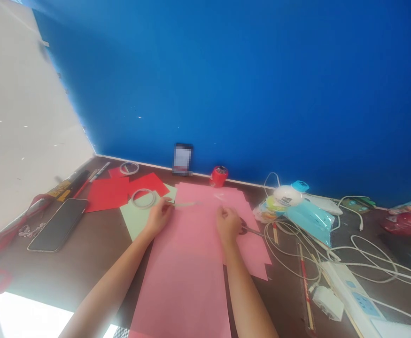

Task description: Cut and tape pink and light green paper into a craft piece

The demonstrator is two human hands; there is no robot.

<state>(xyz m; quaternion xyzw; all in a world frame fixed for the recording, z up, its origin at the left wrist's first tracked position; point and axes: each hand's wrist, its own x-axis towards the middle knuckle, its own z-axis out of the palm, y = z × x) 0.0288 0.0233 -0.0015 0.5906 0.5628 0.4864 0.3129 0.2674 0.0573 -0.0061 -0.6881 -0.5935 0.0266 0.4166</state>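
Observation:
My left hand [159, 217] is closed in a pinch on one end of a thin pale green paper strip [184, 204], which points right over the pink paper [186, 267]. My right hand [228, 223] hovers over the same pink sheets with its fingers curled together; what they hold, if anything, is hidden. Beside its wrist lies a pair of scissors [244, 228], partly covered by the hand. A small whitish scrap [219, 196] rests on the pink paper beyond my right hand. Left of the pink sheets sits a light green sheet [130, 220].
Red papers [108, 193], a tape roll [143, 199] and a phone [59, 225] lie on the left. A red round container [219, 176] and a propped-up phone [182, 159] stand by the blue wall. Rightward are a white bottle [286, 196], tangled cables and a power strip [353, 291].

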